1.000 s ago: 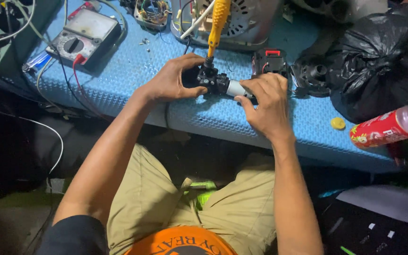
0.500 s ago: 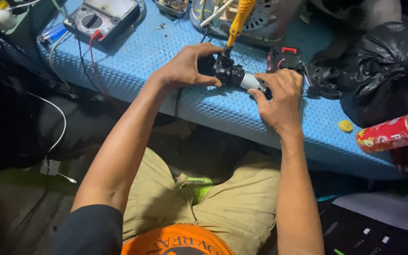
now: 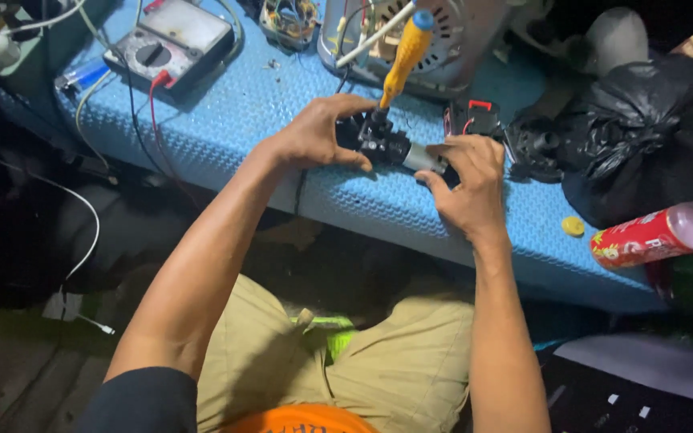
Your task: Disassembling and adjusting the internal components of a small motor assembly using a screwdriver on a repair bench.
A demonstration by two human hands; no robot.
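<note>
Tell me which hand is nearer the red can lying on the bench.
Right. The right hand grips the small black-and-silver part at the bench's middle, with open blue mat between it and the red can. The left hand holds the part's far side, farther from the can.

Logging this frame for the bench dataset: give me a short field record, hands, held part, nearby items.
surface: blue textured bench top
left hand: grips the left end of a small black motor-like part
right hand: holds the part's pale cylindrical end
tool: yellow-handled screwdriver, tip down at the part, leaning; neither hand on its handle
left of hands: analogue multimeter with red and black leads
behind: round metal housing with vent slots
right: black plastic bag, red can lying down, small yellow cap
</note>
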